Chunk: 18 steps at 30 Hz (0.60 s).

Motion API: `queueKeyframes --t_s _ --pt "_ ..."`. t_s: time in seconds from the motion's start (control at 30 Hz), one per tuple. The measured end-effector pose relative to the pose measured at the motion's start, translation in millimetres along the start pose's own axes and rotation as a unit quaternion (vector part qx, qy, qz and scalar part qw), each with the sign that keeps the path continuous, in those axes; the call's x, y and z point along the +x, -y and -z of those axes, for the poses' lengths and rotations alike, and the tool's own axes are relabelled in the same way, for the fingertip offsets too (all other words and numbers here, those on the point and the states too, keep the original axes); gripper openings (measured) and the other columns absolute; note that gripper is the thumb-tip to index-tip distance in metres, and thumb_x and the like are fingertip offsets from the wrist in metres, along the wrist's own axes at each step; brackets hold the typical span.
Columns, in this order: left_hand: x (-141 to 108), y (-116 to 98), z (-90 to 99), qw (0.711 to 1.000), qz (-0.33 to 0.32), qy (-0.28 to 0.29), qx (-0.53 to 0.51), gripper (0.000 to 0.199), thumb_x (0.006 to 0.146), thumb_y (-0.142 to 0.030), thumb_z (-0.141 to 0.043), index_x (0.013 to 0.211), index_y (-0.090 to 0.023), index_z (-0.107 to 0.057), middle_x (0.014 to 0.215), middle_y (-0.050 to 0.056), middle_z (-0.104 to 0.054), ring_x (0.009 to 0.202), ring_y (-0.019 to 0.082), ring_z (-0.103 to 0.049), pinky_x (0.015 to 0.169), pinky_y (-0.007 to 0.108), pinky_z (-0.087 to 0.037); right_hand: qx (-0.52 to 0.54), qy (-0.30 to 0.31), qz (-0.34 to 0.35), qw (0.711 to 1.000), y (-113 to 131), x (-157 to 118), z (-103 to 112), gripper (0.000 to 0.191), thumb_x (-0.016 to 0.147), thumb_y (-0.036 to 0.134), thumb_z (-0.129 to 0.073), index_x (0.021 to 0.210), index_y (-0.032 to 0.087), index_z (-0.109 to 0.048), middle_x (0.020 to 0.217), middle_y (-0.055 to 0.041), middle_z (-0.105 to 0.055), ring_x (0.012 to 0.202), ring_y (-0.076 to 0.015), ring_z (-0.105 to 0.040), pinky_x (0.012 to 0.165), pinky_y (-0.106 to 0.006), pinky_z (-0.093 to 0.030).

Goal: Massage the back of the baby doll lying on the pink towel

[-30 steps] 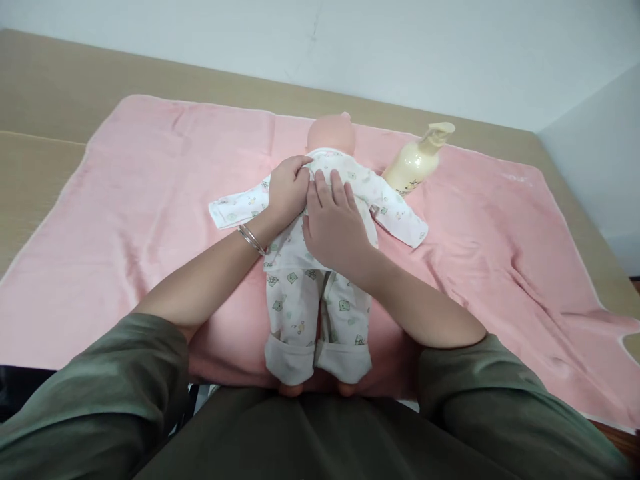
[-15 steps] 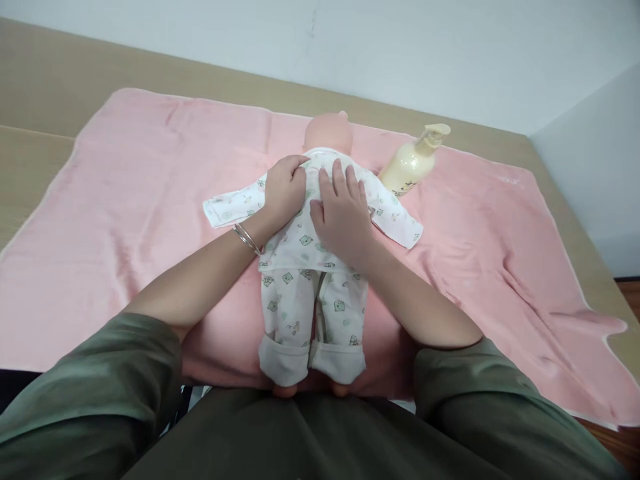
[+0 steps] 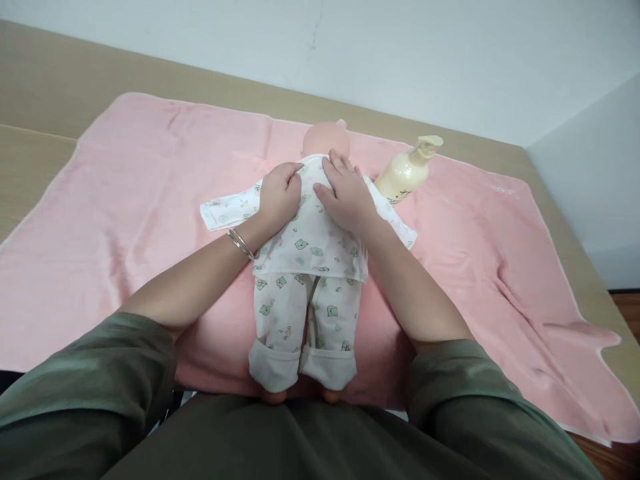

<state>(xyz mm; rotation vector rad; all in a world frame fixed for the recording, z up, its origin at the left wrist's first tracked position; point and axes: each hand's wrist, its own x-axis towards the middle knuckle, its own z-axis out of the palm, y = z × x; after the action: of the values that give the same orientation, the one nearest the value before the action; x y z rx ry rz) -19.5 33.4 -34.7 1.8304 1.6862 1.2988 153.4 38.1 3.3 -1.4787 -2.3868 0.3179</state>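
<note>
A baby doll lies on the pink blanket, its head pointing away from me and its face not visible. It wears a white printed top with the sleeves spread out and matching trousers with rolled cuffs; the feet show just beyond them. Around the doll's upper left side my left hand is curled, thumb on top and the other fingers hidden beneath. My right hand rests flat on the upper right of the top, fingers stretched toward the neck. A pale yellow pump bottle stands tilted beside the right sleeve.
The pink blanket has creases and covers most of the wooden table. Behind the table rises a white wall, with another wall at the right. My body is against the near edge.
My right hand has slid up the doll's back toward the neck and shoulder. My left hand keeps its place on the other side. The view has shifted slightly.
</note>
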Motion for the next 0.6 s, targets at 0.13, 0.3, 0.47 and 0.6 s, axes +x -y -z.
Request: queueKeyframes --t_s 0.13,0.3,0.47,0.6 --pt "-0.7 1.4 -0.6 1.0 -0.005 -0.005 0.003 0.042 0.091 -0.019 -0.042 0.116 -0.02 -0.076 0.127 0.006 -0.079 0.122 0.022 -0.07 0.115 0.037 -0.055 -0.055 -0.055 -0.106 0.991 40.0 -27.6 -9.3 0.07 0.107 0.041 -0.036 0.163 -0.001 -0.032 0.171 -0.0275 -0.035 0.162 -0.0471 -0.029 0.133 -0.071 -0.022" --pt "-1.6 3.0 -0.3 1.0 -0.002 0.005 0.009 0.041 0.093 -0.018 -0.042 0.115 -0.025 -0.075 0.127 0.005 -0.079 0.121 0.021 -0.071 0.114 0.036 -0.056 -0.057 -0.009 0.024 0.998 55.7 -36.0 -5.8 0.06 0.104 0.024 -0.037 0.161 0.007 -0.042 0.175 -0.0178 -0.033 0.167 -0.0378 -0.022 0.138 -0.062 -0.017" --pt "-1.5 -0.3 0.4 1.0 -0.012 -0.001 0.027 0.042 0.092 -0.019 -0.042 0.117 -0.02 -0.075 0.126 0.006 -0.079 0.122 0.023 -0.07 0.115 0.04 -0.055 0.001 0.05 0.054 0.997 7.7 -9.9 9.4 0.06 0.108 0.042 -0.038 0.164 0.018 -0.04 0.178 -0.0106 -0.025 0.169 -0.0311 -0.018 0.136 -0.066 -0.016" --pt "-1.2 -5.1 -0.2 0.999 -0.004 0.004 0.036 0.044 0.092 -0.019 -0.041 0.118 -0.018 -0.076 0.128 0.008 -0.079 0.123 0.024 -0.071 0.117 0.041 -0.054 -0.017 0.001 -0.093 0.996 12.9 -24.5 5.0 0.077 0.108 0.045 -0.038 0.164 -0.007 -0.027 0.173 -0.0311 -0.026 0.166 -0.0405 -0.021 0.136 -0.064 -0.019"
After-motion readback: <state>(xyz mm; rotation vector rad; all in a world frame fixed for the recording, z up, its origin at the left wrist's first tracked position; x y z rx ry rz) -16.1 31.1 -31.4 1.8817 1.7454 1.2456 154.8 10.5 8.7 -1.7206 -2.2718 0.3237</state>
